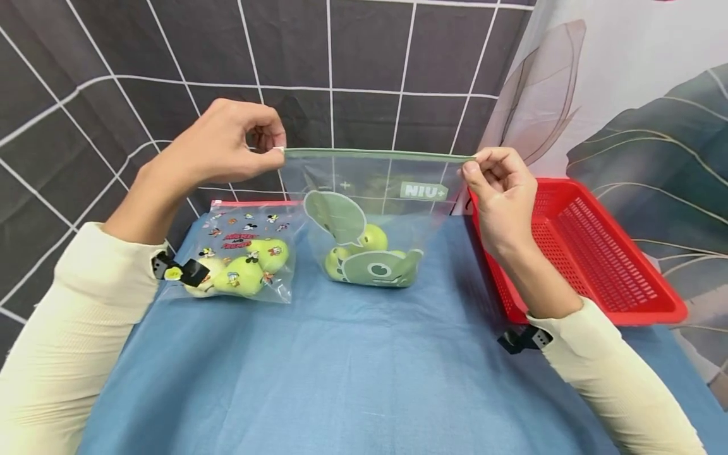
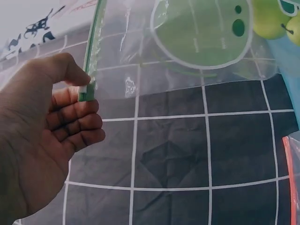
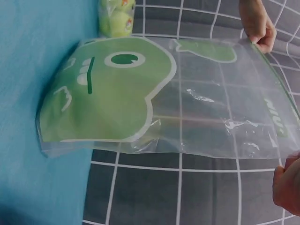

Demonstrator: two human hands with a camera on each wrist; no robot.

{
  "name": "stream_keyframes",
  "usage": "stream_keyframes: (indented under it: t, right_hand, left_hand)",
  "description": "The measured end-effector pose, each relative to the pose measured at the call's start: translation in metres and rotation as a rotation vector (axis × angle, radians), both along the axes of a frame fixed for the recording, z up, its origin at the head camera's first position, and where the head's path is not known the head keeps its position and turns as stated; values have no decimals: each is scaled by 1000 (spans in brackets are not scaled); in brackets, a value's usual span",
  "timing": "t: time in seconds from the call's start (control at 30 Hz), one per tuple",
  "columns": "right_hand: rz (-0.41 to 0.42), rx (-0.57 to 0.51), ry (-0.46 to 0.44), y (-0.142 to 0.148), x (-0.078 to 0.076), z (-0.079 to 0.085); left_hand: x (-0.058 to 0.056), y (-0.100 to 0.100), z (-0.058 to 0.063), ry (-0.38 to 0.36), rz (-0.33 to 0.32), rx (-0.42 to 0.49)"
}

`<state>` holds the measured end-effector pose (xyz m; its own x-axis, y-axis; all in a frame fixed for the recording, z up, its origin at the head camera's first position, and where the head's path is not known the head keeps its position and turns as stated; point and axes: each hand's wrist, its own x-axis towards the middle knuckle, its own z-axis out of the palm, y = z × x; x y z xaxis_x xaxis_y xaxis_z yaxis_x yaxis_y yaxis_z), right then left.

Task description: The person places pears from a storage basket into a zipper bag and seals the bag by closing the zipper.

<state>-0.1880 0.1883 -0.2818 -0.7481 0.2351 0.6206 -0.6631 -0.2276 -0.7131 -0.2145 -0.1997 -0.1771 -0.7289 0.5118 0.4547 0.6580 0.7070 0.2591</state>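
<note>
A clear zip bag with a green cartoon print and "NIU+" lettering stands upright on the blue cloth, its top edge stretched level. Several round green fruits, apples or pears, lie in its bottom, partly behind the print. My left hand pinches the left end of the green zip strip between thumb and index finger, with a small white piece at the thumb tip. At the opposite top corner, my right hand pinches the strip's end. Only part of that hand enters the right wrist view.
Left of the bag lies a second clear zip bag with a red zip and cartoon figures, holding several green fruits. A red plastic basket stands on the right. Blue cloth covers the table, and a dark grid-patterned sheet hangs behind.
</note>
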Motion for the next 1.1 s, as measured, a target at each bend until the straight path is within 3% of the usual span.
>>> stream_keyframes:
  t: [0.17, 0.33, 0.47, 0.6, 0.73, 0.83, 0.93, 1.1]
  right_hand:
    - [-13, 37, 54, 3, 12, 8]
    - [14, 53, 86, 6, 27, 18]
    - [-21, 171, 56, 9, 34, 18]
    - [-122, 405, -86, 14, 26, 14]
    - [-260, 790, -261, 20, -3, 13]
    - [-304, 1026, -324, 20, -37, 10]
    - [-264, 1179, -363, 21, -76, 1]
    - [-201, 1381, -411, 34, -155, -40]
  left_hand:
    - [9, -6, 4, -36, -83, 84]
    - [14, -11, 7, -127, -134, 152]
    - [11, -12, 4, -175, -109, 179]
    - [-6, -10, -5, -165, -20, 126]
    - [-37, -5, -20, -185, 75, 30]
    - [-62, 0, -35, -207, 110, -34]
    - [-82, 6, -52, -234, 128, -100]
    - [-101, 15, -77, -301, 172, -150]
